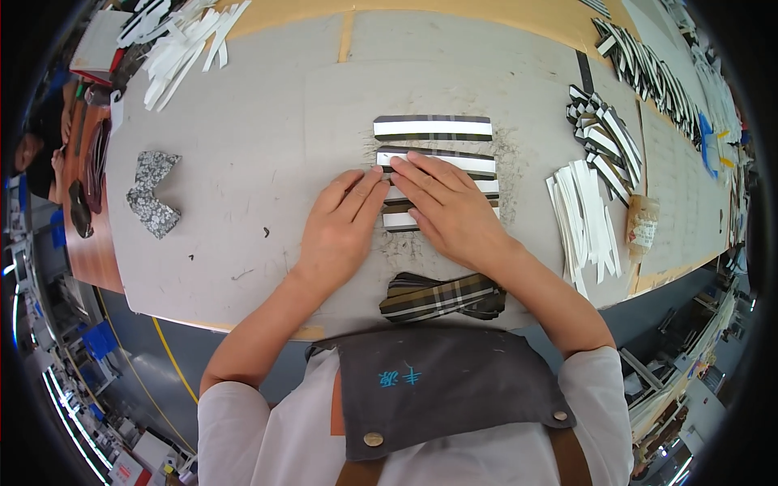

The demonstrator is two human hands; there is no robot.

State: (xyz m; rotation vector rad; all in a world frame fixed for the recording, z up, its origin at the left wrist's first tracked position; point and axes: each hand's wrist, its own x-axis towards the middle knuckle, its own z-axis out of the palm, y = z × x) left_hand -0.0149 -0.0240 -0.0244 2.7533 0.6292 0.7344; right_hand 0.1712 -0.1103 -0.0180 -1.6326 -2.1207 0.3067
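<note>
Several dark striped fabric strips, each with a white band along it, lie in a stacked row in front of me. The farthest fabric strip (433, 128) is untouched. On the second fabric strip (466, 163), the fingertips of both hands meet near its left end. My left hand (334, 235) presses there with fingers stretched and close together. My right hand (454, 212) lies flat with fingers apart, its palm covering parts of the lower strips (399, 219). A folded pile of brown plaid fabric pieces (442, 297) rests nearer to my body.
White strips (585, 219) lie at right beside a brownish jar (643, 225). Beyond them are bundles of striped pieces (604, 138). More white strips (190, 49) are at far left. A grey floral fabric piece (154, 193) lies left. Another person's hand (57, 162) shows at the left edge.
</note>
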